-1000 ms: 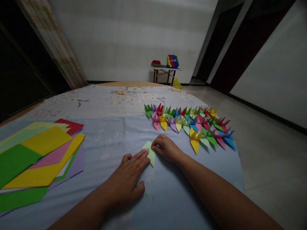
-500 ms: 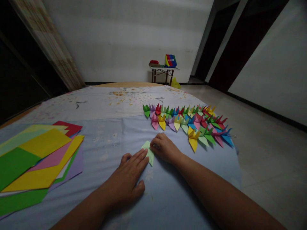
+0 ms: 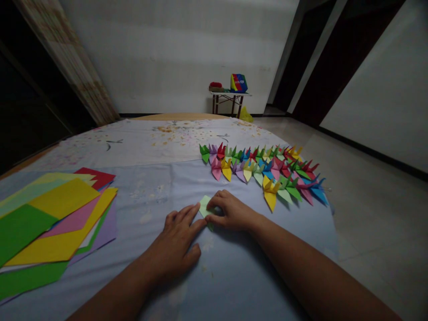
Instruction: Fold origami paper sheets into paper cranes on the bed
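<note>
A small light green origami paper point(image 3: 204, 206), folded into a narrow kite-like shape, lies on the blue cloth point(image 3: 157, 223) in front of me. My left hand point(image 3: 177, 243) rests palm down to its left, fingers stretched out, with the fingertips touching the paper's left edge. From the right, my right hand point(image 3: 230, 211) reaches over the paper, its thumb and curled fingers closed at the right edge. These fingers hide part of the folds, and the lower tip shows only a little beneath them.
Several finished paper cranes point(image 3: 270, 192) in many colours stand in rows at the right. A spread of coloured paper sheets point(image 3: 67, 200) covers the left side. Beyond the table, a small stand point(image 3: 230, 94) by the wall carries a colourful box point(image 3: 238, 83).
My right hand has come slightly lower, and its thumb now reaches across the paper's right side. The left fingertips have shifted up and left, covering less of the paper.
</note>
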Available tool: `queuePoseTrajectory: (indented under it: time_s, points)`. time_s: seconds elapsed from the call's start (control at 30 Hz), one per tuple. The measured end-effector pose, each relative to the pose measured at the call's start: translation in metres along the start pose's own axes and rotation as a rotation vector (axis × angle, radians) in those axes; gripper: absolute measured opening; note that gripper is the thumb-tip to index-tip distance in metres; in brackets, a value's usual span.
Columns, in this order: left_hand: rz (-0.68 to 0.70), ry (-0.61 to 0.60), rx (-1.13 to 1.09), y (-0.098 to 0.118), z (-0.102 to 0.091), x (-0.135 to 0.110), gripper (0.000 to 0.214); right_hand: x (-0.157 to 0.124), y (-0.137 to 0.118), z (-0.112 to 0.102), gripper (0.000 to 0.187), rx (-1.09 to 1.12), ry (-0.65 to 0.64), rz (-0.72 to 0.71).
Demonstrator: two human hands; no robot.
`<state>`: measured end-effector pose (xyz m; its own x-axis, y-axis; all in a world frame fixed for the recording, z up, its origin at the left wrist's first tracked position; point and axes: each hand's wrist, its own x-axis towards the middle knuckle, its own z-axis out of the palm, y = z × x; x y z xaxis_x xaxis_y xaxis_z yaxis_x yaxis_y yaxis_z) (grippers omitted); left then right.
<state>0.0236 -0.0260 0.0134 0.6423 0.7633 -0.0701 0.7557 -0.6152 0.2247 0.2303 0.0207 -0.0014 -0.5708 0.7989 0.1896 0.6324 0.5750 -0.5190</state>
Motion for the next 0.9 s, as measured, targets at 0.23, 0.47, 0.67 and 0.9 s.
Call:
queuePoseTrajectory:
  time_s: [0.23, 0.47, 0.67, 0.9]
  points:
    - [-0.019, 0.014, 0.005, -0.0015, 0.0058, 0.0000, 0.058, -0.0031, -0.0026, -0.0030, 0.038, -0.004, -0.032, -0.016]
    - [-0.014, 0.026, 0.054, -0.0008, 0.0082, -0.0001, 0.060, -0.0019, -0.0009, -0.0033, 0.041, 0.006, -0.064, -0.008]
    - [-0.013, 0.014, 0.069, -0.0006, 0.0072, 0.0000, 0.062, -0.0005, -0.0004, -0.0038, 0.040, 0.023, -0.101, -0.005]
    - [0.068, -0.007, 0.066, -0.0069, -0.0002, -0.0063, 0.064, -0.0009, -0.0001, -0.0050, 0.042, 0.014, -0.119, 0.016]
